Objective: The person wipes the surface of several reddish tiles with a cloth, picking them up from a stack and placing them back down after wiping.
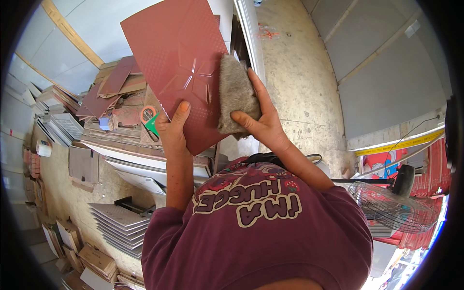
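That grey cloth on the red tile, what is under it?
Under the grey cloth lies the right edge of the red embossed tile, pressed by the right hand. The tile surface beneath it is covered. The left hand grips the tile's lower edge.

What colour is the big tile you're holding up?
The tile is dark red with a raised pattern, seen in the head view.
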`<move>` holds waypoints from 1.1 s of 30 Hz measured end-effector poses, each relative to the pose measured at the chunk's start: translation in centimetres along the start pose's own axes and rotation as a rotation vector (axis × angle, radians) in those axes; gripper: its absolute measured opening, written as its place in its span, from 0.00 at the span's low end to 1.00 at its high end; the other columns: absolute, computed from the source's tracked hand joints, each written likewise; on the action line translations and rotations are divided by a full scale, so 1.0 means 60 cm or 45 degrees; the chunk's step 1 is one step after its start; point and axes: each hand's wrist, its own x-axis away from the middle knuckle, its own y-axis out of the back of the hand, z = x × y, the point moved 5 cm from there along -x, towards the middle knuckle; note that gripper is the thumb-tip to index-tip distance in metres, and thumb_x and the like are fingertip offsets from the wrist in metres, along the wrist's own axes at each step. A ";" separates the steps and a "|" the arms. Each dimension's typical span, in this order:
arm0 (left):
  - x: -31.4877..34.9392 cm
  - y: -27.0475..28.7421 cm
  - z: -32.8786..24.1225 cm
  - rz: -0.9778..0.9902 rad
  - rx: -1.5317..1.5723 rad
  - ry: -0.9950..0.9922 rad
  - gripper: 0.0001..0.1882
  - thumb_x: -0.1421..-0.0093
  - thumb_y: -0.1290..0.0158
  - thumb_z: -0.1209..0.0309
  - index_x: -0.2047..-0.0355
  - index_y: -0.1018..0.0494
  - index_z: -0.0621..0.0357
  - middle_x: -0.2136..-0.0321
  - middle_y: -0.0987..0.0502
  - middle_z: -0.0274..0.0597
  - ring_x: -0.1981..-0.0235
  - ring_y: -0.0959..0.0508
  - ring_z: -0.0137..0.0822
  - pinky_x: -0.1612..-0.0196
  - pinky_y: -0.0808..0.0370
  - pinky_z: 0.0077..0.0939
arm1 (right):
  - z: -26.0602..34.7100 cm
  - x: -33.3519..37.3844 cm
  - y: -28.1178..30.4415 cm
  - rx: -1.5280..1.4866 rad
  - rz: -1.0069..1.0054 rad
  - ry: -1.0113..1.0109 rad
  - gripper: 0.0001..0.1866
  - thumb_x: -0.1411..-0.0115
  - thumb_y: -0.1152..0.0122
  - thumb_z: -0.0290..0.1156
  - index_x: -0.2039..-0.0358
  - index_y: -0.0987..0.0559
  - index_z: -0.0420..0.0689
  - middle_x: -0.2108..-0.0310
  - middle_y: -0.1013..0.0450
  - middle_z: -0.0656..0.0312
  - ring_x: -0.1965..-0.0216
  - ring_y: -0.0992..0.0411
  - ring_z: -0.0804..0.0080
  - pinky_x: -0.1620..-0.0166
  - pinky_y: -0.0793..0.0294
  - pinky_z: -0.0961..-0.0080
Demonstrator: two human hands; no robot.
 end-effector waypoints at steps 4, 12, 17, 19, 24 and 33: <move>-0.014 0.009 0.006 0.033 0.059 0.027 0.22 0.42 0.33 0.72 0.48 0.25 0.60 0.55 0.19 0.43 0.56 0.18 0.38 0.51 0.20 0.35 | -0.010 -0.007 0.002 -0.443 0.043 -0.285 0.45 0.39 0.27 0.32 0.27 0.42 0.41 0.41 0.28 0.59 0.42 0.30 0.73 0.38 0.30 0.72; -0.031 0.015 0.009 0.239 0.127 0.189 0.28 0.31 0.47 0.58 0.37 0.34 0.62 0.42 0.26 0.47 0.43 0.24 0.45 0.41 0.26 0.44 | -0.003 -0.001 0.040 -0.771 0.015 -0.392 0.35 0.41 0.30 0.21 0.33 0.31 0.39 0.49 0.22 0.63 0.51 0.24 0.77 0.44 0.24 0.75; -0.083 0.001 -0.036 0.321 0.154 0.145 0.30 0.29 0.51 0.55 0.36 0.35 0.64 0.41 0.27 0.49 0.42 0.25 0.46 0.39 0.28 0.43 | 0.002 -0.006 0.064 -0.640 0.133 -0.439 0.36 0.44 0.30 0.21 0.34 0.30 0.38 0.50 0.22 0.62 0.51 0.24 0.76 0.45 0.24 0.75; -0.085 -0.004 -0.041 0.323 0.053 0.170 0.30 0.30 0.49 0.58 0.35 0.37 0.65 0.40 0.29 0.49 0.40 0.26 0.45 0.38 0.29 0.42 | 0.004 -0.009 0.070 -0.545 0.158 -0.451 0.38 0.46 0.29 0.24 0.34 0.30 0.39 0.50 0.22 0.62 0.50 0.24 0.75 0.44 0.25 0.75; -0.073 -0.013 -0.038 0.173 0.042 0.031 0.32 0.32 0.46 0.61 0.34 0.39 0.66 0.39 0.30 0.49 0.40 0.27 0.44 0.37 0.29 0.42 | 0.024 -0.022 0.086 -0.183 0.187 -0.354 0.35 0.42 0.31 0.23 0.34 0.30 0.39 0.49 0.23 0.62 0.49 0.25 0.74 0.44 0.26 0.74; -0.047 -0.016 -0.014 0.050 -0.146 -0.140 0.36 0.35 0.38 0.61 0.33 0.40 0.63 0.40 0.30 0.46 0.41 0.27 0.41 0.38 0.29 0.38 | 0.093 -0.059 0.054 1.238 -0.079 0.447 0.28 0.46 0.30 0.31 0.42 0.21 0.52 0.42 0.25 0.61 0.46 0.25 0.57 0.48 0.21 0.66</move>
